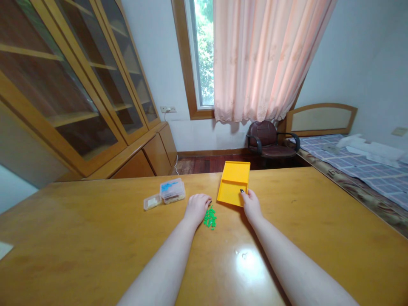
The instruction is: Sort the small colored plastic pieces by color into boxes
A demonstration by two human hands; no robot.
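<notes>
A yellow tray [232,180] lies on the wooden table [95,238], slightly tilted. My right hand [251,204] grips its near right corner, with the thumb on the rim. A small pile of green beads [210,218] lies on the table just left of the tray's near edge. My left hand [197,207] rests on the table with its fingers curled, touching the top of the bead pile. Whether it holds any beads is hidden.
A clear plastic box with blue pieces [172,190] and a smaller clear box [152,201] stand to the left of my left hand. Beyond the table are a brown chair [270,140], a bed [360,165] at the right and a glass-fronted cabinet [79,93] at the left.
</notes>
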